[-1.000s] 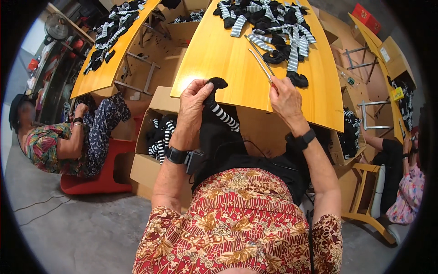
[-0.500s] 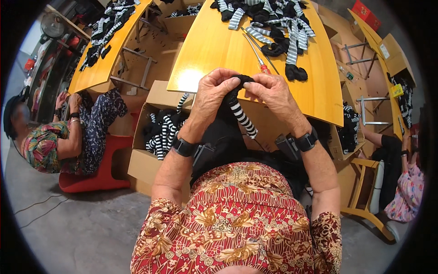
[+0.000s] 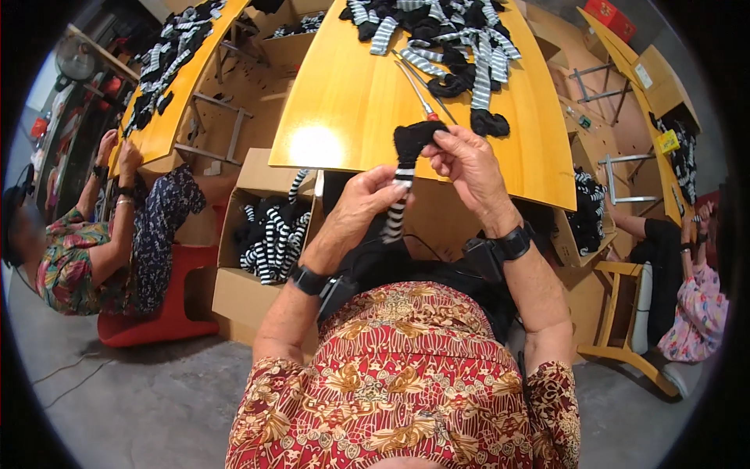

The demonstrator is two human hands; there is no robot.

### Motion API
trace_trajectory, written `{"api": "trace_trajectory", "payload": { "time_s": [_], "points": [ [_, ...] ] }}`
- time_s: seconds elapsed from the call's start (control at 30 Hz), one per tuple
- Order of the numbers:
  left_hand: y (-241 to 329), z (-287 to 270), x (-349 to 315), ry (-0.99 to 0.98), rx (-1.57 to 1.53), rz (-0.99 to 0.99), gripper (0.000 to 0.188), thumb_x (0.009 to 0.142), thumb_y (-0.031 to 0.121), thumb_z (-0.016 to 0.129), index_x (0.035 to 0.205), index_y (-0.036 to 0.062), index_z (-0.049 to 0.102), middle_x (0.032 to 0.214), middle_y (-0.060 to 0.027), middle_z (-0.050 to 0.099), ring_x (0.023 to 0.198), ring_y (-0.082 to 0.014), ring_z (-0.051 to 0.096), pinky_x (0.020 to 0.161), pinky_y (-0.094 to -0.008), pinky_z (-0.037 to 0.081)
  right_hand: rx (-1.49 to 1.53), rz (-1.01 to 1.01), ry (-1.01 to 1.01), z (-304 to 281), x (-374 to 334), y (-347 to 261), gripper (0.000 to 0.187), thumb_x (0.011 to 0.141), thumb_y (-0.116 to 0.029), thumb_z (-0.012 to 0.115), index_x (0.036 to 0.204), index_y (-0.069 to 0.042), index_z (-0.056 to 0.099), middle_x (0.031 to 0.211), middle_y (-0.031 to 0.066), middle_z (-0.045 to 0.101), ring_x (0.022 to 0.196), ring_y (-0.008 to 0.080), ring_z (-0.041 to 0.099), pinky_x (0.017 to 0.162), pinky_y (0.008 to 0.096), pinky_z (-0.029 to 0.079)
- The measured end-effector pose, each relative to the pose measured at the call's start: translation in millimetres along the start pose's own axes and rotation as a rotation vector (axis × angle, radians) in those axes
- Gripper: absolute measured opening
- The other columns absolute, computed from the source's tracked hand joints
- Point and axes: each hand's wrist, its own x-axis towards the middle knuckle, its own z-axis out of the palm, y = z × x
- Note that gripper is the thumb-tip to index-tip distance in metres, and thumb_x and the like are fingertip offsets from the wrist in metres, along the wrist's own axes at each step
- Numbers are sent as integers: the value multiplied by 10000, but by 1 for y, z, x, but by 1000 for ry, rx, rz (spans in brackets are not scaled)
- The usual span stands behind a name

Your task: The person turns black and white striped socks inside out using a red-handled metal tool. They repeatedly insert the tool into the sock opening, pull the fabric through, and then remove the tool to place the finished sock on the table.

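A black sock with black and white stripes (image 3: pixel 412 142) hangs in front of me at the table's near edge. My right hand (image 3: pixel 474 168) is closed on the top of its black end, thumb against fingers. My left hand (image 3: pixel 363 199) pinches the striped part just below the black. The striped tube dangles under my left fingers, a little blurred. Just beyond the sock, a long thin metal tool with a red handle (image 3: pixel 432 116) lies on the table beside a second dark rod.
On the yellow table (image 3: pixel 328 102) lies a pile of grey-striped black socks (image 3: pixel 461 47). An open carton of striped socks (image 3: pixel 273 242) stands at my left, another carton (image 3: pixel 590 211) at right. Co-workers sit on a red chair (image 3: pixel 160 301) and by a wooden chair (image 3: pixel 617 313).
My left hand has moved down from the black end to the striped part. My right hand keeps the black end, which now stands raised and spread out. The view has shifted slightly.
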Motion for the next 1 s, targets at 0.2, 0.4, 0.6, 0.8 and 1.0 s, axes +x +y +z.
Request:
{"api": "trace_trajectory", "payload": {
  "time_s": [0.2, 0.4, 0.6, 0.8, 1.0],
  "points": [
    [26, -49, -60, 457, -79, 119, 195, 932, 159, 603, 1082, 36, 580, 868, -22, 635, 809, -99, 625, 701, -227, 497, -1166, -578, 165, -29, 8, -21, 247, 834, -148, 663, 1041, -13, 669, 897, 133, 680, 791, 244, 644, 719, 340, 521],
    [-23, -173, -130, 802, -53, 124, 198, 928, 195, 619, 1076, 67, 596, 844, -27, 646, 709, -48, 590, 518, -147, 399, -1804, -721, 236, -94, 20, -26, 245, 786, -84, 635, 1029, -51, 647, 949, 120, 605, 939, 302, 569, 828, 377, 489],
    [-128, -258, -187, 1124, 393, -87, 422, 900, 152, 628, 1264, -30, 519, 1092, -116, 641, 969, -188, 610, 862, -304, 481, -1885, -700, 228, -95, 27, -21, 151, 782, -54, 605, 932, -63, 615, 906, 109, 575, 952, 299, 572, 800, 413, 497],
    [-59, -190, -146, 931, 543, 112, 354, 905, 151, 623, 1205, -31, 574, 1149, -122, 625, 1044, -186, 585, 925, -305, 452, -2084, -439, 98, -74, 14, -39, 111, 805, -50, 566, 910, -55, 602, 907, 120, 578, 938, 314, 586, 749, 446, 516],
    [-9, -103, -85, 686, 373, 262, 212, 941, 109, 583, 1094, -31, 629, 1013, -73, 665, 949, -140, 618, 866, -258, 483, -2033, -637, 222, -85, 24, -28, 129, 775, -54, 565, 901, -37, 583, 888, 138, 584, 892, 327, 598, 723, 438, 516]
  ]
}}
